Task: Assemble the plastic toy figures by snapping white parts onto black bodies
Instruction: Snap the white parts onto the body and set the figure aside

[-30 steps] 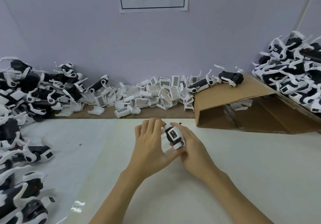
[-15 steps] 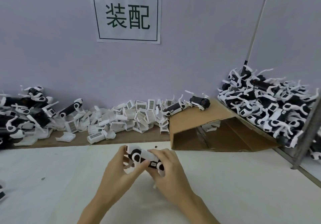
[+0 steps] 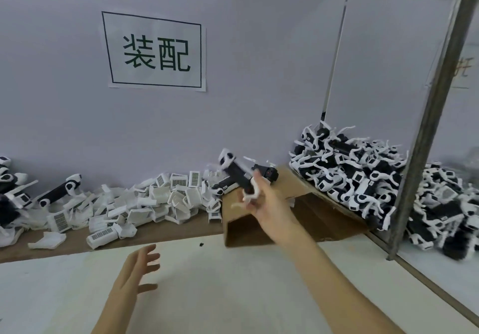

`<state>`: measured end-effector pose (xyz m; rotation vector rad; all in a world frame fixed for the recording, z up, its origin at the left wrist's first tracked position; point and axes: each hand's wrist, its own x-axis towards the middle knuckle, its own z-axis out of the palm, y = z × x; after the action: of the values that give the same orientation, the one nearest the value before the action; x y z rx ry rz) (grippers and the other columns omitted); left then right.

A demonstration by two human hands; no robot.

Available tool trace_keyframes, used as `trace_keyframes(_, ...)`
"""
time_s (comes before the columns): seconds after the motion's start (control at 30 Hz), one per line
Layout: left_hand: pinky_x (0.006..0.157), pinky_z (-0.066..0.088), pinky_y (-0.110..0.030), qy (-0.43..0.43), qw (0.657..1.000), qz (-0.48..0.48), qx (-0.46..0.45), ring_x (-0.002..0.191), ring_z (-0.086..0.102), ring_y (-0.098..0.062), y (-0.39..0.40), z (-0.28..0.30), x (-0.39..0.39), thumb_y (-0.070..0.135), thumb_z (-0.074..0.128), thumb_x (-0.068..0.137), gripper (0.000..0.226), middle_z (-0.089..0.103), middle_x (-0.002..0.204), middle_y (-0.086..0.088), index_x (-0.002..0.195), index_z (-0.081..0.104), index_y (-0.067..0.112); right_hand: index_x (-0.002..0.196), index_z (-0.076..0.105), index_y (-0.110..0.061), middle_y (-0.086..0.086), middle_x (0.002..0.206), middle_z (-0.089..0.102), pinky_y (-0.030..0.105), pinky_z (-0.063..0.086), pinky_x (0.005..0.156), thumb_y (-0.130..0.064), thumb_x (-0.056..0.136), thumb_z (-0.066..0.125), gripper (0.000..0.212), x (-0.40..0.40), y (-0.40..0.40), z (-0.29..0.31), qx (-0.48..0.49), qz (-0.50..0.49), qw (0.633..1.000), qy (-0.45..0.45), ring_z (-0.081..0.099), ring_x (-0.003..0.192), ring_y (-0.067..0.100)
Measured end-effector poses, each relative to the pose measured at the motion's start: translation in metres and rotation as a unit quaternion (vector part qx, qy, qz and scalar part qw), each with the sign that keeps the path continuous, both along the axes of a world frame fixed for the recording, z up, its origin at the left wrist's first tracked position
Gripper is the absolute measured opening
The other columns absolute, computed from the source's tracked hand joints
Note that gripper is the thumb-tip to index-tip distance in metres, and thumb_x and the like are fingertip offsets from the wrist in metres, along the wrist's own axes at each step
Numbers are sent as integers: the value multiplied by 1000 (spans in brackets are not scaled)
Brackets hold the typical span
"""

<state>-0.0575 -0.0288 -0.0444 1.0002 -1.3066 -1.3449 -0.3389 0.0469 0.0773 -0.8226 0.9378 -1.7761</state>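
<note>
Smooth pale tabletop (image 3: 233,295) under two hands: left hand (image 3: 141,269) empty, fingers spread; right hand (image 3: 269,204) raised, gripping one blurred black-and-white plastic figure (image 3: 238,175).

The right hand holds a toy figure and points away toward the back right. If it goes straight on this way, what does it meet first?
Probably the black toy lying on the cardboard flap just beyond the right hand and its assembled figure; the big heap of finished figures is farther right. Depth is unclear.

Two hands (image 3: 137,269), one cardboard ramp (image 3: 261,219), one wall sign (image 3: 155,51).
</note>
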Motion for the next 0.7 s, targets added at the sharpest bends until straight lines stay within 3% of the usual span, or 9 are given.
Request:
trace_keyframes(0.07, 79, 56, -49, -29, 999, -12, 7, 107, 70, -33, 0, -2, -1, 52, 42, 102, 52, 78, 113, -11, 114, 77, 15, 142, 56, -6, 15, 125, 61, 27, 63, 81, -41, 99, 68, 57, -51, -1, 60, -70, -91, 990, -83, 69, 92, 16)
trace_keyframes(0.13, 75, 57, -45, -78, 996, -33, -3, 101, 72, -30, 5, -6, -3, 54, 44, 100, 55, 81, 104, -4, 102, 84, 15, 159, 33, -19, 7, 136, 55, 25, 59, 92, -43, 99, 69, 74, -90, 1, 106, -59, -152, 987, -2, 67, 111, 13)
trace_keyframes(0.2, 74, 56, -37, -122, 991, -46, -26, 97, 72, -24, 13, -6, -7, 55, 48, 97, 52, 81, 101, 5, 93, 86, 19, 158, 35, -20, 22, 143, 55, 39, 55, 105, -47, 96, 71, 76, -115, -1, 121, 26, -128, 991, 32, 65, 122, 30)
trace_keyframes(0.23, 74, 55, -35, -142, 988, -50, -44, 96, 71, -20, 15, -5, -8, 55, 51, 95, 46, 80, 101, 8, 90, 86, 25, 150, 44, -15, 26, 140, 58, 41, 55, 104, -43, 98, 70, 65, -115, -2, 119, 37, -108, 993, 41, 67, 118, 32)
trace_keyframes(0.33, 76, 56, -30, -208, 969, -61, -122, 89, 69, -5, 18, -8, -11, 39, 63, 102, 28, 76, 101, 14, 81, 83, 38, 123, 68, -5, 17, 118, 72, 33, 61, 85, -24, 105, 60, 27, -78, -3, 76, 32, -46, 994, 90, 75, 95, 23)
trace_keyframes(0.47, 66, 48, -15, -312, 920, -48, -235, 85, 67, -6, 25, -15, -13, 18, 76, 98, 27, 70, 89, 8, 76, 76, 33, 105, 77, -8, 10, 92, 75, 27, 57, 67, -20, 109, 52, 28, 11, 1, -34, 74, 49, 990, 112, 72, 79, 20)
trace_keyframes(0.53, 70, 47, -15, -358, 890, -47, -278, 87, 64, -7, 30, -16, -12, 19, 76, 99, 23, 65, 97, 11, 83, 70, 35, 105, 76, -5, 11, 86, 73, 25, 52, 63, -18, 110, 51, 29, 51, -3, -83, 105, 57, 983, 139, 68, 72, 20)
trace_keyframes(0.63, 84, 47, -19, -413, 869, -5, -272, 102, 59, -7, 28, -16, -10, 33, 68, 103, 2, 57, 109, 18, 102, 68, 35, 104, 75, -5, 13, 79, 70, 27, 49, 61, -16, 110, 49, 29, 84, -5, -119, 112, 56, 977, 172, 64, 67, 23)
trace_keyframes(0.7, 88, 47, -24, -456, 856, 27, -241, 113, 54, -10, 11, -15, -10, 43, 62, 105, 17, 53, 119, 15, 117, 65, 32, 101, 76, -7, 14, 76, 70, 28, 49, 59, -15, 110, 48, 30, 87, -8, -124, 107, 42, 977, 178, 64, 65, 24)
